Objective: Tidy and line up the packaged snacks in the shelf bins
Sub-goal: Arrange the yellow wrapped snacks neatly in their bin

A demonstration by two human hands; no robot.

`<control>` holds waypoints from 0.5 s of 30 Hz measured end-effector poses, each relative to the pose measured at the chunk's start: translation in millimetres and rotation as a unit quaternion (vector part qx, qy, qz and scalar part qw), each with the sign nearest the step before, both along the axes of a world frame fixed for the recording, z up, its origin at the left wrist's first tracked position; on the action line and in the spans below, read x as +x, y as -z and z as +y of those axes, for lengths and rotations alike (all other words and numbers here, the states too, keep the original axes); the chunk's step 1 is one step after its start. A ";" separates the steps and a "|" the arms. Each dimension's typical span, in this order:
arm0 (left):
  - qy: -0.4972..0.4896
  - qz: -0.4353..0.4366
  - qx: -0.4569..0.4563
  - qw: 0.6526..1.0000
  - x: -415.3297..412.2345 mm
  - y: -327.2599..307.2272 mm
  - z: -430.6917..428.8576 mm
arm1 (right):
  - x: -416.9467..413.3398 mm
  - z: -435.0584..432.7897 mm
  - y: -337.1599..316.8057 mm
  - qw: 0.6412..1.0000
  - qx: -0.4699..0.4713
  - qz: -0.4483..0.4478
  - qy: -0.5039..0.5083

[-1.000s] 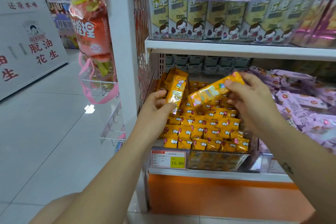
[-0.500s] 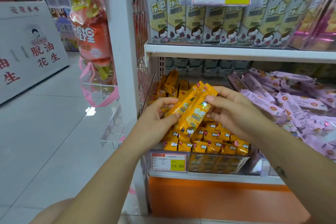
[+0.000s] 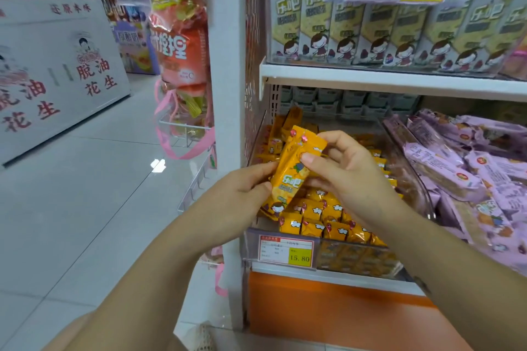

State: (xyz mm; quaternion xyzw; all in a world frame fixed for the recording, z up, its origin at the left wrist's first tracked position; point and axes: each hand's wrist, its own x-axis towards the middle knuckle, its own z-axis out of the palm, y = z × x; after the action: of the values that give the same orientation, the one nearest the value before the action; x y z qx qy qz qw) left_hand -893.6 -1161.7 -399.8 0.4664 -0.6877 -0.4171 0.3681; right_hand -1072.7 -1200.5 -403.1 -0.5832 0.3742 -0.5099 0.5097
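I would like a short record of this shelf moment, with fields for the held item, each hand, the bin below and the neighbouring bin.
held item: orange snack packet, tilted, lifted above its bin
left hand: pinches the packet's left edge
right hand: grips its upper part, thumb on the face
bin below: orange packets in rows behind a clear front wall
price label: 15.80, at that wall's left end
neighbouring bin: purple packets, lying unevenly

One head-worn wide-angle view, close in.
It faces forward and down over both forearms: the left hand (image 3: 239,199) and right hand (image 3: 352,179) meet on the orange packet (image 3: 289,177) mid-frame, above the bin (image 3: 359,258) at the shelf's (image 3: 342,276) left end; aisle floor (image 3: 71,208) fills the left.
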 end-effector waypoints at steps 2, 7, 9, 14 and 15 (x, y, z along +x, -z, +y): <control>-0.002 -0.010 -0.004 1.000 3.8 -1.3 -0.2 | 7.8 0.9 5.1 0.997 -0.045 0.055 0.023; 0.004 -0.084 0.016 0.996 5.2 8.2 -2.6 | 17.4 5.3 17.9 0.974 -0.101 0.201 -0.010; -0.003 -0.173 0.009 0.985 6.1 12.1 -3.8 | 15.9 4.8 18.1 0.952 -0.123 0.278 -0.020; 0.024 -0.284 -0.024 0.958 8.8 15.5 -4.2 | 11.4 6.4 12.9 0.895 -0.171 0.407 -0.063; 0.030 -0.307 -0.027 0.951 8.2 15.7 -3.8 | 10.3 6.8 13.2 0.882 -0.180 0.430 -0.070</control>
State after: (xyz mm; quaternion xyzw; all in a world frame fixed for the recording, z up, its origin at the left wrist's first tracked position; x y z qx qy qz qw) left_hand -885.3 -1165.5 -415.5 0.5412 -0.7920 -0.2460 0.1392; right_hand -1062.4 -1193.8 -416.3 -0.8517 0.4166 -0.2301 0.2193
